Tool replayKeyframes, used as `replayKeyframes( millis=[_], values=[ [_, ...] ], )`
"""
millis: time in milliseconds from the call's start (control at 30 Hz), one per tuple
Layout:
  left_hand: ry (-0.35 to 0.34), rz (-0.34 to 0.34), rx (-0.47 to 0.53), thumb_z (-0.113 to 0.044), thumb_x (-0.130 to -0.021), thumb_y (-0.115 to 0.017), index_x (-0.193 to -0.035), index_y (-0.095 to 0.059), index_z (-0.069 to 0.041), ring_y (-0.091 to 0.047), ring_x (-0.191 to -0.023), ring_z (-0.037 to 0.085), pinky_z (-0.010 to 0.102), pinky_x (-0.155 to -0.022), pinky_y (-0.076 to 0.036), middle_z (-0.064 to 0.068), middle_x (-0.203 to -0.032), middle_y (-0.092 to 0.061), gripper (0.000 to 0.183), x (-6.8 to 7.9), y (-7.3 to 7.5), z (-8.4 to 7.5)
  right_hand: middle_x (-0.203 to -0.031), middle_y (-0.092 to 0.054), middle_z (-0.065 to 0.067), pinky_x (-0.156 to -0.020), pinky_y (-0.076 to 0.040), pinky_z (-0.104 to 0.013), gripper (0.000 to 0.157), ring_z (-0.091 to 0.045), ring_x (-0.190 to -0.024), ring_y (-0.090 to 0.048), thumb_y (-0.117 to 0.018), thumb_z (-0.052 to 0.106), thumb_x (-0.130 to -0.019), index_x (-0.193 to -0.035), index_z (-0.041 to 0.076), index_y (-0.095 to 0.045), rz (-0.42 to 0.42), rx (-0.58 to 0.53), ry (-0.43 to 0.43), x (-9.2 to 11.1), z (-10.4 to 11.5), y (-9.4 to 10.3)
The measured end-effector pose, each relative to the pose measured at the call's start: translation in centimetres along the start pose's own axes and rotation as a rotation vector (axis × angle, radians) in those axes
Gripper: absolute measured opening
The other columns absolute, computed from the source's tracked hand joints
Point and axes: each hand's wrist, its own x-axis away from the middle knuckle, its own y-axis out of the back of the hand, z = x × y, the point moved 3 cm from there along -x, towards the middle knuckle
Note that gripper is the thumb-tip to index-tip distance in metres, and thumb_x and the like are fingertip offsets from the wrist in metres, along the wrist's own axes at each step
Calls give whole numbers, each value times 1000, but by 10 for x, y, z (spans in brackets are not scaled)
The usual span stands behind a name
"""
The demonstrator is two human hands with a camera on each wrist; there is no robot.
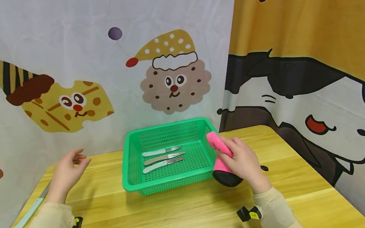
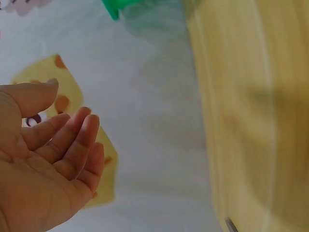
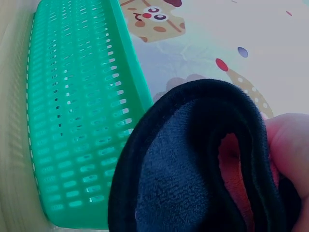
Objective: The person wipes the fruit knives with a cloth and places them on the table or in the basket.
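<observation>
Right hand [image 1: 242, 158] grips a pink cloth [image 1: 222, 165] beside a green basket [image 1: 173, 180] of knives.
With the basket as the dial's centre in the head view, the bunched, black-edged cloth is near four o'clock, the right hand's fingers and thumb closed round it; whether cloth and basket touch, I cannot tell. Inside the basket, three knives [image 1: 164, 158] lie side by side, blades towards three o'clock, the middle handle beige, the outer two pale green. The left hand [image 1: 68, 175] is raised at nine o'clock, its fingers loosely bent and the thumb apart from them. Just beside it, towards its seven o'clock, a fourth knife [image 1: 28, 215] with a pale green handle lies on the wooden table [image 1: 168, 222], its blade partly hidden by the hand.
</observation>
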Motion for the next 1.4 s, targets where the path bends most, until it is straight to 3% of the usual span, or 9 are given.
replayKeyframes(
  millis=[300,533,767,1000,1133,1300,1400],
  values=[
    [104,43,-65,-26,-103,-54,-140,-31,20,-48,-107,57,65,-83,-43,43,-124,-46,64,10,19,41,-93,-57,-9,-60,-42,-36,53,-24,-75,-51,-76,21,-88,-138,17,-60,-24,-58,-39,0,-3,12],
    [160,23,-167,-36,-99,-60,-142,-25,22,-46,-105,62,68,-81,-41,48,-125,-42,80,23,31,71,-94,-58,-9,-60,-42,-36,52,-24,-75,-51,-76,20,-88,-137,17,-60,-30,-54,-29,-1,-2,14],
    [239,128,-262,-52,-91,-66,-137,-25,27,-39,-108,65,71,-81,-39,50,-127,-34,100,30,44,100,-95,-58,-9,-61,-42,-36,51,-24,-76,-52,-76,20,-88,-137,17,-61,-24,-53,-31,-1,-3,13],
    [348,281,-332,-63,-86,-66,-131,-28,31,-40,-105,66,70,-81,-41,53,-123,-34,111,38,49,124,-95,-58,-9,-63,-43,-37,52,-23,-78,-52,-75,21,-88,-138,19,-60,-14,-44,-34,-1,-5,12],
    [443,305,-384,-68,-79,-69,-129,-30,31,-43,-104,64,67,-83,-42,51,-119,-39,117,46,45,135,-95,-58,-9,-63,-43,-37,53,-24,-78,-52,-76,20,-88,-138,19,-59,-15,-47,-27,-1,-4,12],
    [616,326,-440,-68,-72,-76,-130,-31,27,-42,-107,63,66,-89,-42,48,-120,-39,119,54,39,142,-96,-59,-9,-63,-44,-38,53,-24,-79,-52,-76,21,-88,-138,18,-59,-15,-46,-24,-2,-3,12],
    [648,351,-468,-65,-72,-77,-127,-34,25,-43,-106,62,65,-89,-42,46,-118,-42,114,58,39,142,-96,-59,-9,-63,-44,-37,53,-24,-79,-52,-76,21,-88,-138,18,-60,-14,-45,-28,-1,-4,11]
  ],
)
